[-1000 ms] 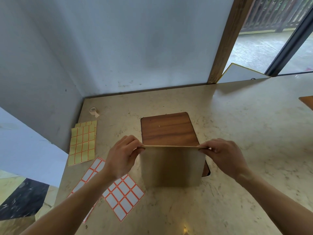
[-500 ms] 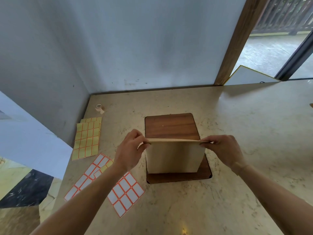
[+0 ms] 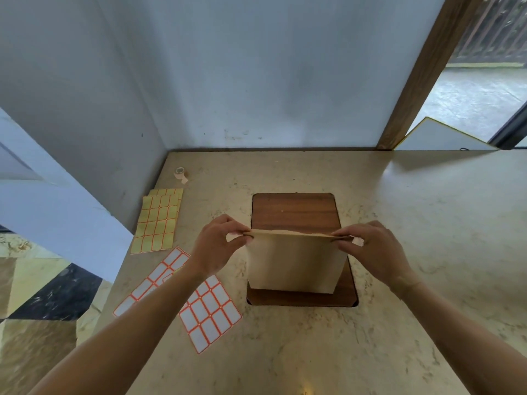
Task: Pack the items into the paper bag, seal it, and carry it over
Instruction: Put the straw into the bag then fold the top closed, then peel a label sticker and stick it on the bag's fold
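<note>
I observe the plain brown paper bag (image 3: pixel 293 263) standing upright on the dark wooden board (image 3: pixel 293 212) at the beige marble table's (image 3: pixel 399 323) centre. My left hand (image 3: pixel 216 246) and right hand (image 3: pixel 373 249) each pinch a top corner of it, fingers curled.

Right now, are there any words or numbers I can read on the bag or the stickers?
None: no readable text anywhere.
paper bag: plain brown, no print on the side shown.
white label sheets: blank boxes with orange borders.
yellow label sheets: blank boxes too.
tape roll: too small to tell.
</note>
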